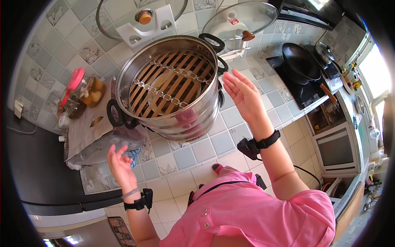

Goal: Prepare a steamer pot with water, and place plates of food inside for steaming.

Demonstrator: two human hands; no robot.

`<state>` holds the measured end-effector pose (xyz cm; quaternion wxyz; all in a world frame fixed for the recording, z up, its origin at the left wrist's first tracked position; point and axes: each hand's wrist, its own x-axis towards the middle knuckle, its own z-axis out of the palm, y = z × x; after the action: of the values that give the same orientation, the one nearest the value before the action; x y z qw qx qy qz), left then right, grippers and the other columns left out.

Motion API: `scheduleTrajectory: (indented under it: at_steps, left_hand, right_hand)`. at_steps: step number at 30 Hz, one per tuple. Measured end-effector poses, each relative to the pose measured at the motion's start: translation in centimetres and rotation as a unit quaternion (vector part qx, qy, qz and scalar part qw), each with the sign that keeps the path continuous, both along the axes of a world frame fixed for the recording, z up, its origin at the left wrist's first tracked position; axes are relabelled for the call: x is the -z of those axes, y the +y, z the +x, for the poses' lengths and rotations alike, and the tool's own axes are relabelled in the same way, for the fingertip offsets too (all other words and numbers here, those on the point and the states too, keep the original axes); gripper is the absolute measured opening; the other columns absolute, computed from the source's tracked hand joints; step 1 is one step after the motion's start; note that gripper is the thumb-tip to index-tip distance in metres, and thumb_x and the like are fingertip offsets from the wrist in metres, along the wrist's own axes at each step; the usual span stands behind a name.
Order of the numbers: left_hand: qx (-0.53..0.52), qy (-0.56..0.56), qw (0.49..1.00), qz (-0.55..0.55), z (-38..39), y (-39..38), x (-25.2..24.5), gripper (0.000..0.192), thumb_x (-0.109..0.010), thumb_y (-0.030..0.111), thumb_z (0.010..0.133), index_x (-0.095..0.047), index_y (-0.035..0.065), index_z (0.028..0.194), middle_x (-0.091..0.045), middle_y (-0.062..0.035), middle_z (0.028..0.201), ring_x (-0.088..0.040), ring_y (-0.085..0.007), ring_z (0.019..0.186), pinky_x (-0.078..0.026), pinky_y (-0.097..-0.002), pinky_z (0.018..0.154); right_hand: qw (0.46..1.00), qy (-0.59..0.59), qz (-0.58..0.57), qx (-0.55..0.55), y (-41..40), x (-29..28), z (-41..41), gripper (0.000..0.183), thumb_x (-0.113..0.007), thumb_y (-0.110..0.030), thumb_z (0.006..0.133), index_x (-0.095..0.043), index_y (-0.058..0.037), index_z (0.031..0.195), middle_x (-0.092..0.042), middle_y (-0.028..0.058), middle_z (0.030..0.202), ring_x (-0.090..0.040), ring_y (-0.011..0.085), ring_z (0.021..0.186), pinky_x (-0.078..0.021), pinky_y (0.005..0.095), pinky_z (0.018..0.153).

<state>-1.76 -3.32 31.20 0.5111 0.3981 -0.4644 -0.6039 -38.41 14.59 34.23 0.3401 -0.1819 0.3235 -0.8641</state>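
Note:
Before me on the tiled counter stands a tall stainless steel steamer pot (194, 123) with black loop handles on both sides. Its top lies uncovered, and a slatted bamboo steaming rack (171, 83) joined by metal links sits inside. Something pale beneath the slats is mostly hidden. My right hand (242, 94) is raised just right of the pot near its handles, fingers extended, holding nothing. Lower left of the pot, my left hand (120, 165) hovers with fingers loosely curled and apart, near a blue-and-white cloth (135, 156). It holds nothing either.
Glass lids (247, 18) hang on wall racks (148, 27) behind the pot. Lidded glass jars (92, 91) stand at left by a plastic bag (101, 151). A black wok (301, 64) rests on the cooktop (301, 92) at right, its wooden handle (328, 92) jutting past the counter edge.

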Motion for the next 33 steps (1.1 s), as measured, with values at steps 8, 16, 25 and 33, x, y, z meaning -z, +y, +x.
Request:
scheduleTrajectory:
  at_steps: [8,16,25,33]
  left_hand:
    - [-0.083,-0.013,0.989,0.124,3.7,4.9,7.5,0.041,-0.058,0.017,0.084,-0.048,0.0046,0.122,-0.063,-0.0121,0.101,-0.048,-0.0085,0.066,-0.043,-0.0248,0.062]
    - [-0.056,-0.078,0.987,0.131,1.4,8.5,10.2,0.035,-0.053,0.010,0.087,-0.046,0.0054,0.121,-0.063,-0.0078,0.098,-0.050,-0.0080,0.064,-0.045,-0.0229,0.057]
    - [-0.089,-0.215,0.970,0.063,4.4,13.0,14.1,0.036,-0.051,0.004,0.088,-0.045,0.0074,0.123,-0.063,-0.0075,0.095,-0.054,-0.0130,0.059,-0.045,-0.0274,0.055]
    - [-0.226,-0.211,0.941,0.137,17.7,17.4,17.5,0.032,-0.052,0.007,0.089,-0.049,0.0042,0.120,-0.063,-0.0053,0.094,-0.054,-0.0119,0.060,-0.045,-0.0271,0.055]
  right_hand:
    - [0.986,0.058,0.145,-0.049,2.8,4.7,3.5,0.017,-0.063,-0.005,0.088,-0.058,-0.0012,0.103,-0.065,0.0061,0.092,-0.064,0.0154,0.088,-0.0505,0.0278,0.084]
    - [0.855,0.215,0.234,-0.409,-1.3,12.5,13.6,0.011,-0.061,0.000,0.088,-0.062,0.0003,0.099,-0.065,0.0036,0.088,-0.062,0.0112,0.085,-0.0499,0.0240,0.079]
    - [0.774,0.487,0.175,-0.366,-9.5,17.0,21.7,0.014,-0.051,-0.004,0.090,-0.060,-0.0044,0.102,-0.058,0.0097,0.068,-0.059,0.0178,0.064,-0.0462,0.0299,0.061]
    - [0.578,0.805,0.073,-0.115,-17.3,19.5,26.1,0.057,-0.067,-0.005,0.077,-0.049,-0.0103,0.131,-0.063,0.0170,0.107,-0.058,0.0347,0.102,-0.0449,0.0434,0.090]
